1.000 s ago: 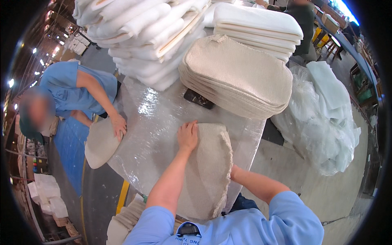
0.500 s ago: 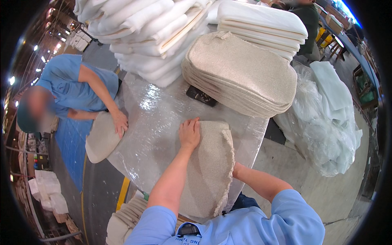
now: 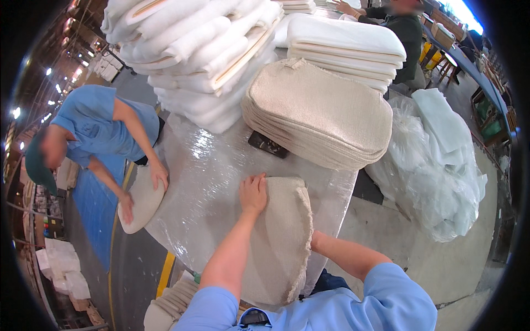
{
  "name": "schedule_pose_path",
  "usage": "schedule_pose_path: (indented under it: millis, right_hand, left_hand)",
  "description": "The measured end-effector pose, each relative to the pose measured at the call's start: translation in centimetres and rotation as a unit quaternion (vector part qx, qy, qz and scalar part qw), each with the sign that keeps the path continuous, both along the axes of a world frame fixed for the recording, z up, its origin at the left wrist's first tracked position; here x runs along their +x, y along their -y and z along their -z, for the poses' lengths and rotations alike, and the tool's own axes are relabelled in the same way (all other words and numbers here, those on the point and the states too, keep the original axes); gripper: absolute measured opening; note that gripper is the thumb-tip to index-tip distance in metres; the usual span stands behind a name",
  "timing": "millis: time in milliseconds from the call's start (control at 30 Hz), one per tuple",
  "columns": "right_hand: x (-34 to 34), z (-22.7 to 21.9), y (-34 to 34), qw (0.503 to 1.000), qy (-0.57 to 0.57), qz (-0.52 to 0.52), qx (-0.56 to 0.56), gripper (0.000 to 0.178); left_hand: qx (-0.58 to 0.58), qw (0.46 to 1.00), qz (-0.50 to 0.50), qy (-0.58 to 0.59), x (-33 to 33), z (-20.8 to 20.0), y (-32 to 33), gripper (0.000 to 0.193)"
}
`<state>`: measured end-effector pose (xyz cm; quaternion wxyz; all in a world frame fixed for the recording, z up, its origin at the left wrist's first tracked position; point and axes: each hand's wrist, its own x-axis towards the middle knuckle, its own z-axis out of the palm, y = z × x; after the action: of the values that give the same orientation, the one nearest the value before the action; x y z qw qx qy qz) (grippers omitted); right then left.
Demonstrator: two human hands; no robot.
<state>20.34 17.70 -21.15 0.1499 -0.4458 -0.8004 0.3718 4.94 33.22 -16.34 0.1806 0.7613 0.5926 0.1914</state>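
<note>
A beige fabric cover (image 3: 279, 237) with a frayed edge along its right side lies on the plastic-wrapped table in front of me. My left hand (image 3: 253, 193) rests on its upper left edge, fingers stretched out over the cloth. At the frayed side, my right hand (image 3: 316, 241) goes in at the edge; only the wrist shows, and the fingers are hidden by the fabric. Beyond the cover stands a stack of similar beige pieces (image 3: 320, 105), with a dark flat object (image 3: 268, 144) beside its base.
White folded padding (image 3: 187, 49) is piled high at the far left, and more white padding (image 3: 345, 41) lies behind. A co-worker (image 3: 105, 121) at left has both hands on another beige piece (image 3: 144, 207). A bundle of clear plastic (image 3: 436, 171) sits at right. Folded beige pieces (image 3: 171, 303) are lower left.
The whole view has shifted slightly. My hands keep nearly the same place on the cover. The co-worker's one hand has moved onto the near end of their beige piece.
</note>
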Motion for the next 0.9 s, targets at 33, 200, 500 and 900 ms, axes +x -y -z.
schedule_pose_path:
  millis: [33, 200, 500, 900]
  right_hand:
    - [0.0, 0.0, -0.1, 1.000, 0.001, 0.001, 0.001, 0.052]
    - [0.3, -0.1, 0.3, 1.000, -0.001, 0.006, 0.000, 0.052]
    - [0.1, 0.1, 0.8, 1.000, -0.009, 0.011, -0.005, 0.052]
    - [0.1, 0.4, 1.0, 1.000, -0.009, 0.009, -0.002, 0.053]
  left_hand:
    - [0.005, 1.000, 0.001, 0.004, -0.1, 0.1, 0.0, 0.036]
    - [0.012, 1.000, 0.009, 0.022, 0.2, 0.3, 0.0, 0.036]
    - [0.004, 1.000, 0.005, 0.002, 0.0, 0.3, 0.1, 0.037]
    - [-0.006, 1.000, -0.009, -0.003, 0.0, -0.1, 0.0, 0.037]
